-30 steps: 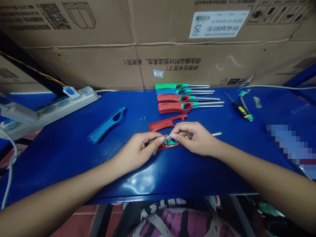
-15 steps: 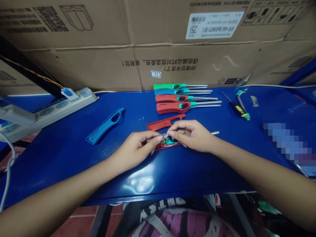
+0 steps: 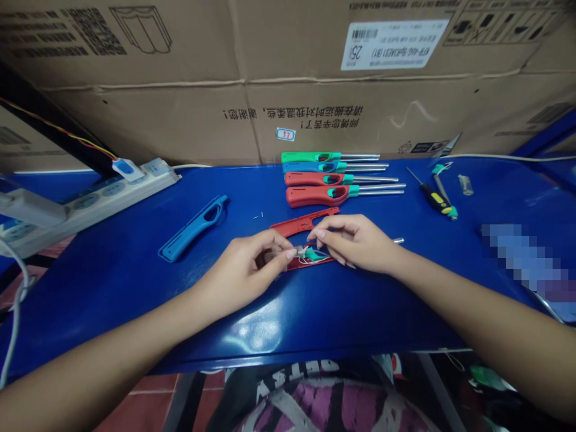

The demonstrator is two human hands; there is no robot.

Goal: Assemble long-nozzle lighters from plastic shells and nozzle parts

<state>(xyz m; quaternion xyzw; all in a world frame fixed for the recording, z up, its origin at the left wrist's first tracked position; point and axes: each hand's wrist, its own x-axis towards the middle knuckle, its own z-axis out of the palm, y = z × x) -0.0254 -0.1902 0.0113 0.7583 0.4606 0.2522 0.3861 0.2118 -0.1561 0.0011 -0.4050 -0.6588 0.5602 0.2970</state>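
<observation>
My left hand (image 3: 252,258) pinches a small part with a clear, shiny end (image 3: 298,251), probably a lighter's fuel tank; the fingers hide most of it. Just below lies an open red lighter shell half (image 3: 297,264), with a green trigger piece (image 3: 310,254) and a thin white wire (image 3: 317,262) in it. Over the shell's right side, my right hand (image 3: 355,243) has its thumb and forefinger drawn together; whether anything is between them is too small to see. Behind both hands lies the other red shell half (image 3: 288,225).
Several assembled lighters (image 3: 317,195) lie in a row at the back. Two small screws (image 3: 256,217) and a blue shell piece (image 3: 191,231) are to the left, near a power strip (image 3: 90,201). A screwdriver (image 3: 434,199), loose parts and a blurred-out phone (image 3: 531,264) lie right.
My right hand has moved slightly up and away from the left fingertips and the wire. My left hand keeps hold of the small part, and more of the green piece shows.
</observation>
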